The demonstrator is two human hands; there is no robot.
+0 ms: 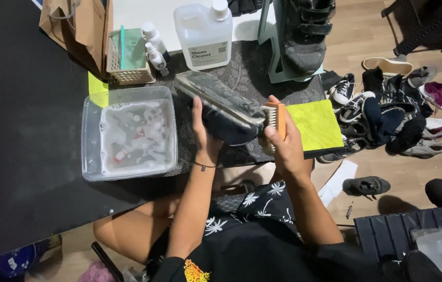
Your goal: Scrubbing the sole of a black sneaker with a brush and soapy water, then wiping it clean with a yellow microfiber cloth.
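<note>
Dark shoe (pixel 221 107) between both hands

- My left hand (pixel 203 137) is raised ahead of me, palm turned right, fingers pointing to the far side and curled around what it grips, thumb toward me.
- A thin dark band circles my left wrist (pixel 203 166).
- My left forearm runs up from near, almost straight, elbow bent low by my knee.
- My right hand (pixel 283 143) sits just right of the left, back of the hand facing me, fingers (pixel 273 131) wrapped closed at the far end.
- My right forearm angles in from the near right, bare to the elbow.
</note>
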